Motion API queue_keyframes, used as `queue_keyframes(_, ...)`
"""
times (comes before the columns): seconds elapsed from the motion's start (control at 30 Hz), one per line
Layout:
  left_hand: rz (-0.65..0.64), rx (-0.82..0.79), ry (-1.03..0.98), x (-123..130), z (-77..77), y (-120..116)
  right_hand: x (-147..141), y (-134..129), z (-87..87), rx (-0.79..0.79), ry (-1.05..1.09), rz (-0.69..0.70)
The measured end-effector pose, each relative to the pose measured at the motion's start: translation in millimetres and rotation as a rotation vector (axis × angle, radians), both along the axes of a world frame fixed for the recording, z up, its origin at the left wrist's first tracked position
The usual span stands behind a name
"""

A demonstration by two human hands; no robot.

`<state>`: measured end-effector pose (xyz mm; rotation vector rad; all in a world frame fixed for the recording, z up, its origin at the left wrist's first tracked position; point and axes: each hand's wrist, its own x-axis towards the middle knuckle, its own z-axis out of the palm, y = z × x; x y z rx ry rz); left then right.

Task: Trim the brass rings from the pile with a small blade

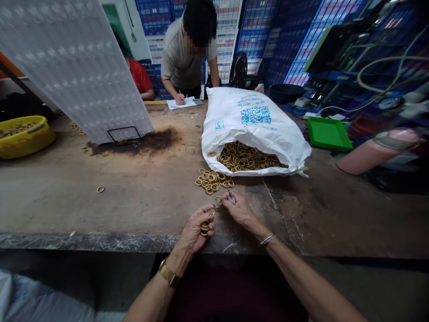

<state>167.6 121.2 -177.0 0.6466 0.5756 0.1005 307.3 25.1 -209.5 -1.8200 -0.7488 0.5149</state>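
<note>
My left hand (198, 226) is closed around several brass-coloured rings (204, 229), stacked between the fingers and palm above the table's front edge. Just to its right, my right hand (241, 213) grips a small grey tool with a dark pointed tip (231, 198); its exact kind is too small to tell. At the right fingertips is a single ring (218, 200), and whether it is pinched or only touched I cannot tell. Beyond both hands a loose pile of rings (212, 180) lies before a white woven sack (241, 100), whose open mouth shows many more rings.
One stray ring (100, 189) lies on the wooden table (150, 179). A white ribbed panel (83, 67) leans in a black wire stand (124, 135). A yellow basin (27, 138) stands left; a green tray (329, 134) and pink bottle (372, 154) right. A person (187, 53) writes opposite.
</note>
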Motion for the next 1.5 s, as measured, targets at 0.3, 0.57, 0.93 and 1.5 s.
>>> queue_keyframes(0.3, 0.065, -0.201, -0.027, 0, 3.8, 5, -13, -5, 10.3, 0.03, -0.081, 0.163)
queue_keyframes(0.57, 0.078, 0.047, 0.039, 1, 0.7, 3, -15, -8, 13.7, -0.035, -0.238, 0.253)
queue_keyframes(0.93, 0.006, 0.45, 0.171, 3, 2.1, -5, -15, -17, 24.7, -0.057, -0.413, 0.282)
queue_keyframes(1.5, 0.021, 0.75, 0.184, 3, -1.5, -9, -34, -4, 14.7, 0.049, 0.522, 0.122)
